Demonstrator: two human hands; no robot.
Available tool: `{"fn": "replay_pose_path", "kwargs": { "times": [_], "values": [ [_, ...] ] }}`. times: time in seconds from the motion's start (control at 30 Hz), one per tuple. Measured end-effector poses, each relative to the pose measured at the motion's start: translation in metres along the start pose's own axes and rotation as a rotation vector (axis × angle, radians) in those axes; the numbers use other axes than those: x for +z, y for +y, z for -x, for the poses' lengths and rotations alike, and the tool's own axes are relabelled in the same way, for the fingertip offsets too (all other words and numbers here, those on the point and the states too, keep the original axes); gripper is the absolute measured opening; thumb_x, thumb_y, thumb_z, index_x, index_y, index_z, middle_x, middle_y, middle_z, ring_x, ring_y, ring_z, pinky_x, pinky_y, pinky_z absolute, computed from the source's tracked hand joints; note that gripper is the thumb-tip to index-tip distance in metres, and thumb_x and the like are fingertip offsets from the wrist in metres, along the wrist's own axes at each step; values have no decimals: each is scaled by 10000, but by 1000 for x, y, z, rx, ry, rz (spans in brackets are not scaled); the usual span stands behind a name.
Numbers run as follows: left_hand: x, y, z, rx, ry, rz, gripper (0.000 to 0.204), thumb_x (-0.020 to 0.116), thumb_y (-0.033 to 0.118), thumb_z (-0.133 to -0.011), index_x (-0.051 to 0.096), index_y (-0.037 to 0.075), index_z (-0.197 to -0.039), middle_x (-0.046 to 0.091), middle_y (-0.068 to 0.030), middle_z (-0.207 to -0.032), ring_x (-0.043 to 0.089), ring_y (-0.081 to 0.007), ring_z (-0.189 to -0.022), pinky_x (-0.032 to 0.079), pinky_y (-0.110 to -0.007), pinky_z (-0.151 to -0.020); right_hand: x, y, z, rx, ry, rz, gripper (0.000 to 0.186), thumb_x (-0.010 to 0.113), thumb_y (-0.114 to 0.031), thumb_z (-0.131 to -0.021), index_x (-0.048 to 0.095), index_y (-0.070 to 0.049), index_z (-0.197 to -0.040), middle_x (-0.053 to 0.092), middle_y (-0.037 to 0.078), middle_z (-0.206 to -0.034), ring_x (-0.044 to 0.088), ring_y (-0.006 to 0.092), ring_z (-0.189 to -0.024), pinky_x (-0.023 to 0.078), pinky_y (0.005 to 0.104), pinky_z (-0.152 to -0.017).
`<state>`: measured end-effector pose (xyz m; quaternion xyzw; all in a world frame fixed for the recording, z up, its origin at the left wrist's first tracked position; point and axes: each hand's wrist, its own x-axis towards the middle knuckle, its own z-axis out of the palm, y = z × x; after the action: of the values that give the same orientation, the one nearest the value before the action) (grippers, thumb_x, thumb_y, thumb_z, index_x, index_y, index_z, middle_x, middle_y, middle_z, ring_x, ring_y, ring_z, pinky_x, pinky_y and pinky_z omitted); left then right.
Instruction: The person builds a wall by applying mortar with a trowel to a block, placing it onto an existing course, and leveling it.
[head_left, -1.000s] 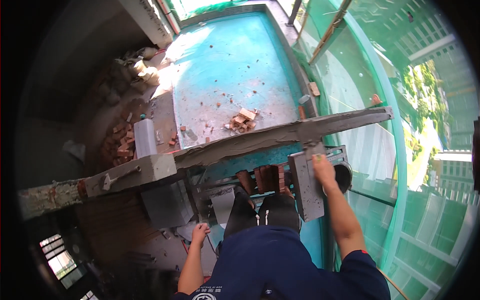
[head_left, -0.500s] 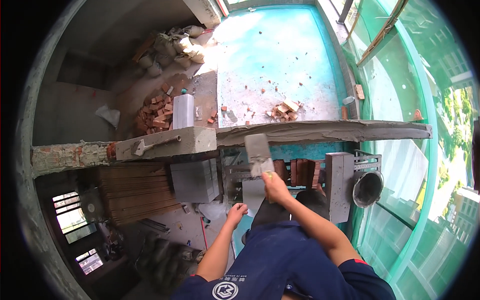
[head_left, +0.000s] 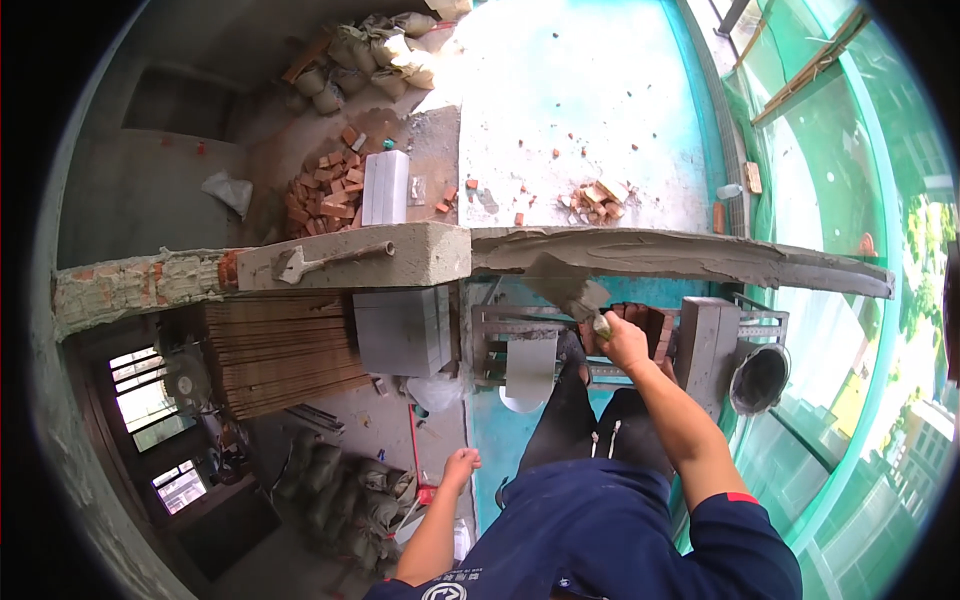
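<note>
My right hand (head_left: 622, 342) grips the handle of a trowel (head_left: 552, 280); mortar is smeared over its wide flat blade. The blade is tilted against the near edge of a wet grey mortar bed (head_left: 690, 258) along the top of a low wall. Lower and to the left, my left hand (head_left: 461, 468) hangs in the air, its fingers curled, and nothing shows in them. Left of the mortar bed, a pale block (head_left: 440, 255) sits on the wall. A mortar-crusted tool with a flared flat head and round handle (head_left: 335, 260) lies on that block.
Below the wall stand a metal platform (head_left: 500, 325), stacked grey blocks (head_left: 402, 330), an upright block (head_left: 700, 340) and a dark bucket (head_left: 758, 380). Beyond it lie broken bricks (head_left: 325, 190), filled sacks (head_left: 370, 65) and a pale block stack (head_left: 385, 188). Green netting (head_left: 830, 170) hangs at the right.
The trowel has moved right, and its blade now tilts against the mortar bed's near edge. My left hand has dropped lower. The whole view has shifted, with the wall sitting slightly higher.
</note>
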<state>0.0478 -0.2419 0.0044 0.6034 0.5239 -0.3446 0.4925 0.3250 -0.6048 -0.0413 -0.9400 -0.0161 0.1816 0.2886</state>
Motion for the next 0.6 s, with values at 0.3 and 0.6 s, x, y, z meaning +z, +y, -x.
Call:
{"fn": "replay_pose_path", "kwargs": {
  "times": [0.3,0.6],
  "values": [
    [2,32,-1,123,23,43,284,600,283,-887,597,20,-995,630,-47,-872,593,-128,-753,457,-265,-696,24,-54,31,-159,-286,-253,269,646,-227,-730,529,-80,-923,640,180,-798,626,367,-739,498,464,-649],
    [-29,295,66,1259,727,-344,111,607,108,-849,571,15,-898,591,-113,-852,581,-257,-776,474,-338,-719,-104,-111,-31,616,-933,-1494,588,378,-663,-883,470,-87,-809,424,9,-574,370,109,-383,338,234,-371]
  ]
}}
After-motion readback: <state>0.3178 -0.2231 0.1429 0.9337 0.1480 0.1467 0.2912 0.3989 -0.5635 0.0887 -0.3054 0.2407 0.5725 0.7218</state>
